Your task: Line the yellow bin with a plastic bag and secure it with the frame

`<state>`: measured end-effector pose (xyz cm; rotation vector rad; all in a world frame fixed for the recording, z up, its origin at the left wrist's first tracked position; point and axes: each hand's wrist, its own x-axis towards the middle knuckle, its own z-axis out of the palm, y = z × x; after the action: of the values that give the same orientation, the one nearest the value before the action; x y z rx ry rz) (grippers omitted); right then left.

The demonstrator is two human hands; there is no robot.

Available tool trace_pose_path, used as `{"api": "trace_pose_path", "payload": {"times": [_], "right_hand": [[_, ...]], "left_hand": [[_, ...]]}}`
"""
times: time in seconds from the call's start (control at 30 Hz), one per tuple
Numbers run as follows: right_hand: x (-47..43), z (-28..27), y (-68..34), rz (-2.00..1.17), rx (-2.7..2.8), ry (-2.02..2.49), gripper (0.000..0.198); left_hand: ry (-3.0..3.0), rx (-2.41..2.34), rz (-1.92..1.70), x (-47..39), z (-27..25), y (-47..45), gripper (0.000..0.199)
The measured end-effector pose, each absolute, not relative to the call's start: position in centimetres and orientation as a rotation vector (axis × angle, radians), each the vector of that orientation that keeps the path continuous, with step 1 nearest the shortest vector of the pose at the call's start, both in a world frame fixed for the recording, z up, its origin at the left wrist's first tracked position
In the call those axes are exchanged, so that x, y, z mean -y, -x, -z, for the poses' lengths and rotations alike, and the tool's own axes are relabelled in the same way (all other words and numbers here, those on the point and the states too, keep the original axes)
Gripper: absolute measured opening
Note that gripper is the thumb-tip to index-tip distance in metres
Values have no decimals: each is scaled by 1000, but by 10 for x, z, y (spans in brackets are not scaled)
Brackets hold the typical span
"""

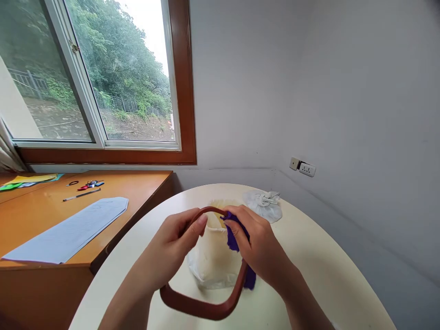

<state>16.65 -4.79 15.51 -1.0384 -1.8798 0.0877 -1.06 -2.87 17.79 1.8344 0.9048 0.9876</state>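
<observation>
Between my hands is a reddish-brown, rounded four-sided frame (195, 308), tilted above a round cream table (309, 275). My left hand (173, 240) grips its upper left part, the thumb pressed along the bar. My right hand (257, 243) is closed on a purple cloth (233, 239) at the frame's upper right corner. The cloth lies against the bar and hangs below my fingers. Beyond the frame, partly hidden by it and my hands, a clear plastic bag (216, 261) with pale cream contents stands on the table.
A knotted translucent plastic bag (264, 208) lies at the table's far side. On the left, an orange-brown desk (137, 188) holds papers (72, 229), a pen (81, 195), keys (92, 184) and coloured folders (29, 180). A window is behind it; a wall socket (307, 169) is right.
</observation>
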Motion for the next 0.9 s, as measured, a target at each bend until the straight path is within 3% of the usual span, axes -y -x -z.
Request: {"api": "trace_pose_path", "payload": {"times": [0.23,0.43,0.6,0.9], "right_hand": [[45,-155,-171,-119,1661,1224,29],[43,-145,-149,-278,1800,1274,43],[38,-136,-143,-261,1843,1153,40],[42,-152,-166,-204,1672,1167,22]], "left_hand": [[-1603,-836,-1441,30,-176,7,38],[-1145,-625,-2014,36,-185,-7,28],[-1042,-577,-2078,35,-188,-7,29],[-1056,-543,-1877,25,-183,4,25]]}}
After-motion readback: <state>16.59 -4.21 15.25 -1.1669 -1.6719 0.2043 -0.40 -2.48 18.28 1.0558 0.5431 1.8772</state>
